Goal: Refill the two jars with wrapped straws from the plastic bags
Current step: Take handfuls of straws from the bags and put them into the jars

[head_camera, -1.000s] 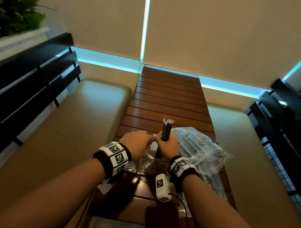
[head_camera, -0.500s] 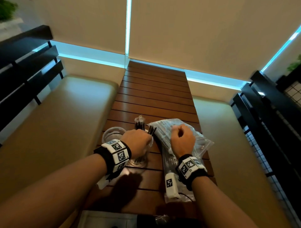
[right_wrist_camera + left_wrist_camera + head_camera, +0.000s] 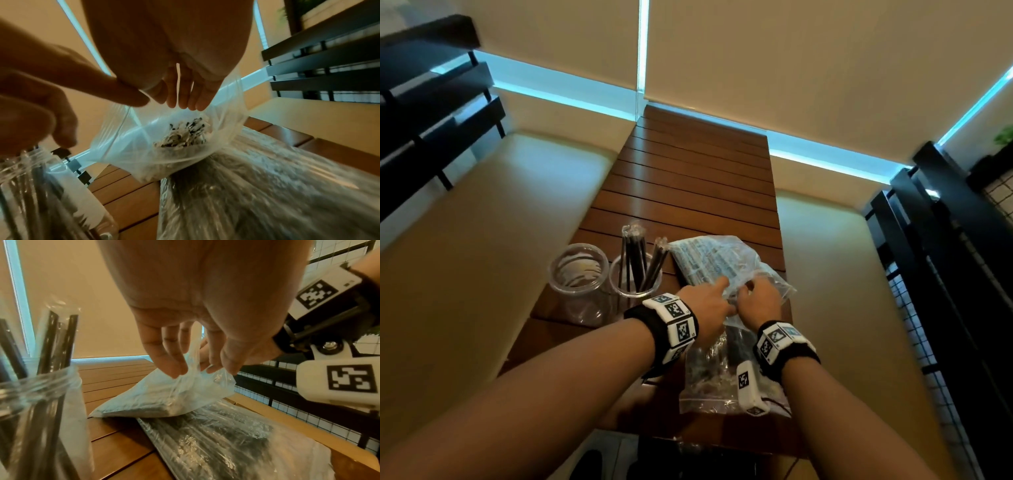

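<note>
The crinkled clear bag [image 3: 717,265] is pinched open by both hands [image 3: 709,305] [image 3: 762,301] at frame centre; the left hand has left the jar [image 3: 635,277].

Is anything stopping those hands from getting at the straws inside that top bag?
Only the upper bag itself: both the left hand and right hand pinch its mouth apart, and the straw ends show inside with nothing else visibly in the way.

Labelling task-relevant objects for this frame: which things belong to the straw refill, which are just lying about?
In the job:
- left hand and right hand, pinching the upper clear plastic bag
- lower clear plastic bag
- clear jar holding black wrapped straws
- clear jar without straws

Just there:
- slatted wooden table
- tan bench cushions
</note>
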`<state>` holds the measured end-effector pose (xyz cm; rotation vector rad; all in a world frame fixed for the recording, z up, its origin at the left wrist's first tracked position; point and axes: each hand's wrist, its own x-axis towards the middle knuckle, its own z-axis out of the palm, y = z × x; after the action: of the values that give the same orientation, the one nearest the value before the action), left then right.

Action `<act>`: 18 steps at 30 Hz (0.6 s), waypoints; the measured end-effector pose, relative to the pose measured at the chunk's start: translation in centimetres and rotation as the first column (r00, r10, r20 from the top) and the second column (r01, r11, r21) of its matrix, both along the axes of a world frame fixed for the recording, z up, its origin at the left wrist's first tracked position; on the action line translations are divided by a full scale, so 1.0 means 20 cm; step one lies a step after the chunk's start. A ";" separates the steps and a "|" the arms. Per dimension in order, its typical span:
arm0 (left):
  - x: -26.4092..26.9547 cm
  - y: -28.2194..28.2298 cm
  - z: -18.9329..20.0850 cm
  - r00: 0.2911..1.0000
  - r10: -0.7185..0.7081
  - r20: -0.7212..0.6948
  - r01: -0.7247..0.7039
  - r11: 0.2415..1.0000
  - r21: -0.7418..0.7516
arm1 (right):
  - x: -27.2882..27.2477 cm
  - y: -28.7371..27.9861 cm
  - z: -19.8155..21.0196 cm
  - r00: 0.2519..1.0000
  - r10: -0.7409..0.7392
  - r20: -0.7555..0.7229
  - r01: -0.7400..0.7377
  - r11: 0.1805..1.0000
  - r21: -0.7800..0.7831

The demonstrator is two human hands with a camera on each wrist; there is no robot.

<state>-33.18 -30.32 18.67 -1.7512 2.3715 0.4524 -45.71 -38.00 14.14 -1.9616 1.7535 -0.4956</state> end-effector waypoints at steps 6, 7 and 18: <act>0.03 -0.07 -0.01 0.993 0.116 -0.023 -0.115 0.993 0.031 | 0.08 -0.18 0.01 0.917 0.287 -0.276 -0.249 0.954 0.165; 0.04 -0.07 -0.01 0.993 0.114 -0.037 -0.113 0.993 0.018 | 0.07 -0.25 -0.10 0.902 0.325 -0.283 -0.255 0.932 0.257; 0.15 -0.01 -0.06 0.995 0.059 -0.077 -0.064 0.996 -0.055 | 0.15 -0.39 -0.18 0.378 0.648 -0.661 -0.436 0.754 0.491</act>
<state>-30.17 -30.44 17.54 -1.8686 2.4100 0.4708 -42.73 -45.72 10.44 -2.5947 1.2614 0.9890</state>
